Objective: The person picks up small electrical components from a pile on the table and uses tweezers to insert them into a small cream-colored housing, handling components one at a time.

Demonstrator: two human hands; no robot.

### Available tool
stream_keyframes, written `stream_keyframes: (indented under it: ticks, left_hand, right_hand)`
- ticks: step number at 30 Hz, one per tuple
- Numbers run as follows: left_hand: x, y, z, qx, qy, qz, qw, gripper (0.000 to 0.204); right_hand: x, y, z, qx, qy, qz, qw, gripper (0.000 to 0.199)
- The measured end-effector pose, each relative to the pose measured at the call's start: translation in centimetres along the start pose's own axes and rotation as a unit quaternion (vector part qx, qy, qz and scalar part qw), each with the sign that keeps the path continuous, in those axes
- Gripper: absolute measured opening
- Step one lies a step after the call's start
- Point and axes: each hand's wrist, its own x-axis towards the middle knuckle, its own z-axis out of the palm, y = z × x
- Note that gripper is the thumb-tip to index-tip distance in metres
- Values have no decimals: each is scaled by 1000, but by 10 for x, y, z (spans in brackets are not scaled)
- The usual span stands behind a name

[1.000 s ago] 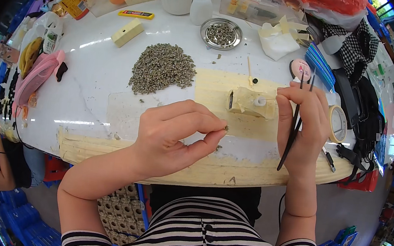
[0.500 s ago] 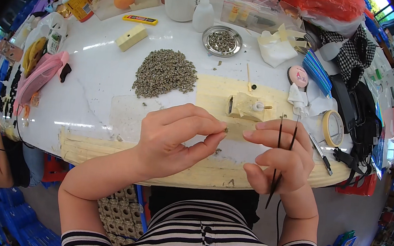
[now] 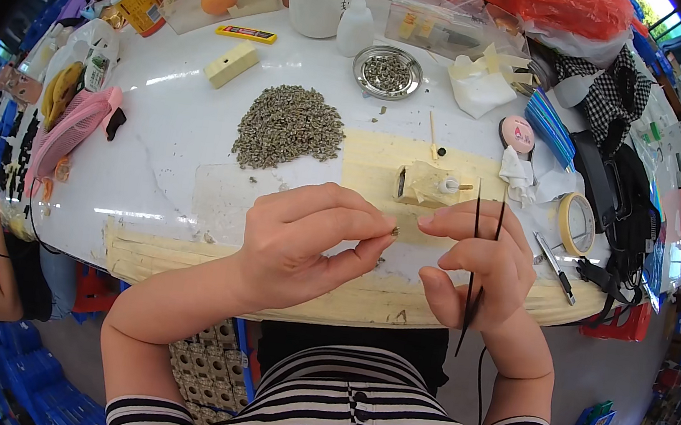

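Above the bench (image 3: 165,134), left hand (image 3: 303,242) pinches one small bead (image 3: 395,231) beside right hand (image 3: 477,266) clamping a black cord (image 3: 468,311), bead unthreaded, large bead pile (image 3: 290,127) remaining.

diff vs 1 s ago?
Right hand, holding the black tweezers throughout, came down from the small jig toward the left hand, fingertips now close. Left hand kept pinching a tiny part. Grey parts pile unchanged.
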Motion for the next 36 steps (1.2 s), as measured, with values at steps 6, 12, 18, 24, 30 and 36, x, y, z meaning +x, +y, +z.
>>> stream_keyframes:
  ticks: [6, 12, 18, 24, 30, 36]
  left_hand:
    - [-2, -1, 5, 6, 33, 21, 999, 26]
    - [-4, -1, 3, 20, 18, 29, 999, 28]
    - [-3, -2, -1, 30, -10, 43, 999, 33]
    - [-3, 0, -1, 31, -22, 65, 997, 35]
    - [-3, 0, 0, 45, -20, 51, 997, 32]
    - [-2, 0, 1, 50, -7, -6, 999, 27]
  right_hand:
    - [-2, -8, 6, 195, -36, 196, 960, 22]
    - [-4, -6, 5, 259, -12, 213, 942, 20]
    - [-4, -7, 5, 258, -17, 228, 939, 23]
    - [-2, -5, 6, 339, -25, 277, 899, 24]
    - [-3, -7, 8, 234, -2, 206, 950, 27]
    - [-2, -5, 11, 89, 14, 44, 995, 31]
